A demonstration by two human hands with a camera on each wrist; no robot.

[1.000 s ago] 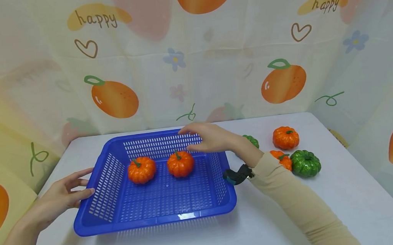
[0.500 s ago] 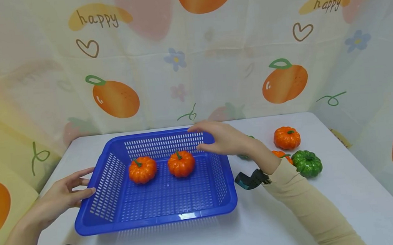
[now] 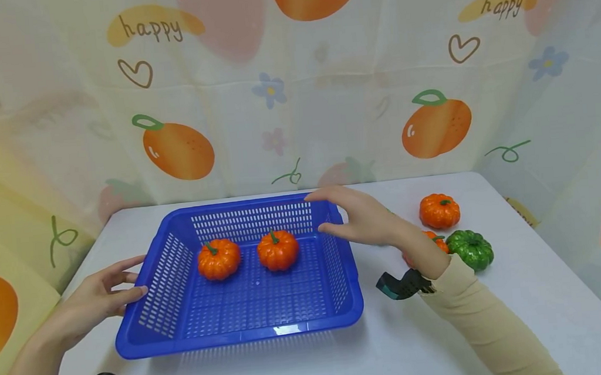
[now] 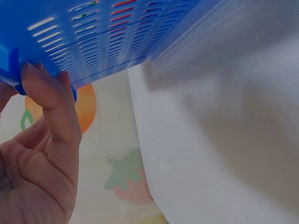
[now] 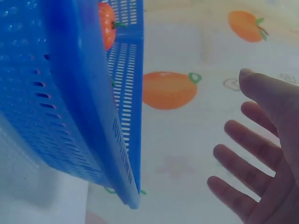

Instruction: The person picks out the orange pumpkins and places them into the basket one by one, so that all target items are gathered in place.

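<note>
A blue plastic basket (image 3: 259,335) with slotted walls stands at the middle left of the head view. Two orange pumpkins (image 3: 218,260) with green stems sit inside it, toward its far side. My left hand (image 3: 94,295) grips the basket's left rim, thumb on top; the left wrist view shows its fingers (image 4: 53,100) bent against the rim's underside. Over the basket's far right corner hovers my right hand (image 3: 358,215), fingers spread from the thumb and holding nothing. In the right wrist view this hand (image 5: 261,154) is apart from the basket's rim (image 5: 93,93).
Right of the basket on the white table (image 3: 533,310) lie an orange pumpkin (image 3: 439,210) and a green pumpkin (image 3: 470,250). Another orange pumpkin (image 3: 434,240) is partly behind my right forearm. A fruit-print cloth (image 3: 295,123) hangs behind the table.
My right hand has drifted rightward, from near the right-hand pumpkin in the basket to the basket's far right corner. My left hand keeps its grip and the basket stays in place.
</note>
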